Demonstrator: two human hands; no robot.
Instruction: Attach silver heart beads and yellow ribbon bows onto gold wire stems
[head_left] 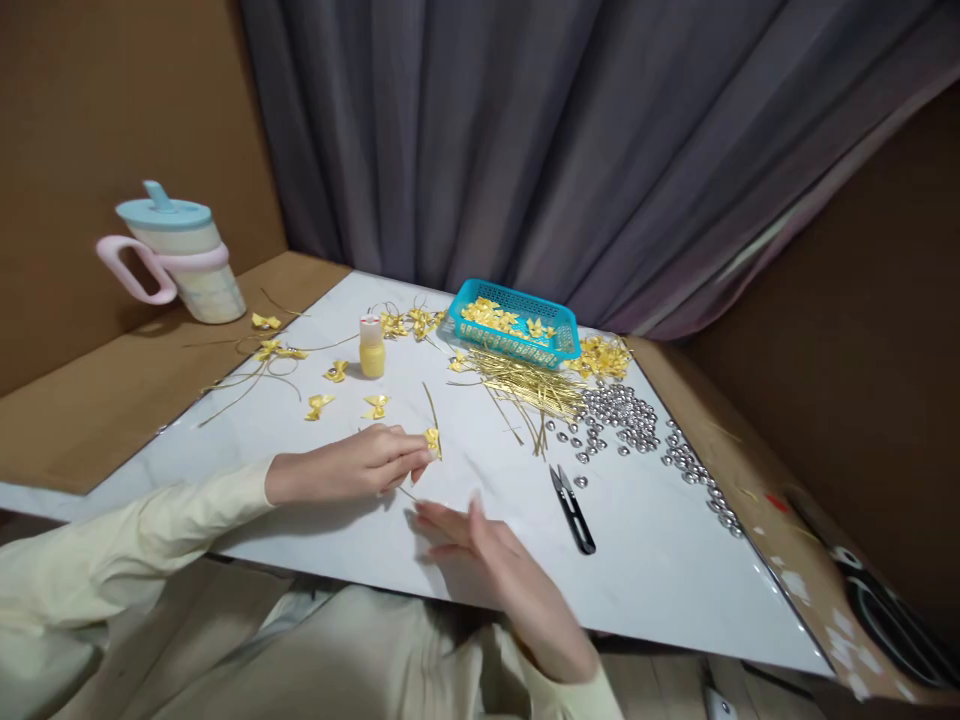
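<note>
My left hand (pixel 364 462) reaches in over the white board, its fingertips pinching a small yellow ribbon bow (pixel 433 440). A gold cord (pixel 429 402) runs up past the bow, and a thin end of cord shows below my left fingers. Nearer the front edge, my right hand (pixel 480 548) is held with its fingers stretched and apart; I see nothing in it. Two loose yellow bows lie beyond my left hand, one (pixel 376 406) to the right of the other (pixel 318 406). To the right of my right hand rest black thread snips (pixel 574 512), blades pointing away.
A turquoise basket (pixel 517 352) holds yellow bows at the back. Gold cords (pixel 525 385) and many silver beads (pixel 626 415) lie before it. A yellow bottle (pixel 371 350) stands back left. A tumbler (pixel 199 260) is far left; dark scissors (pixel 892 620) lie far right.
</note>
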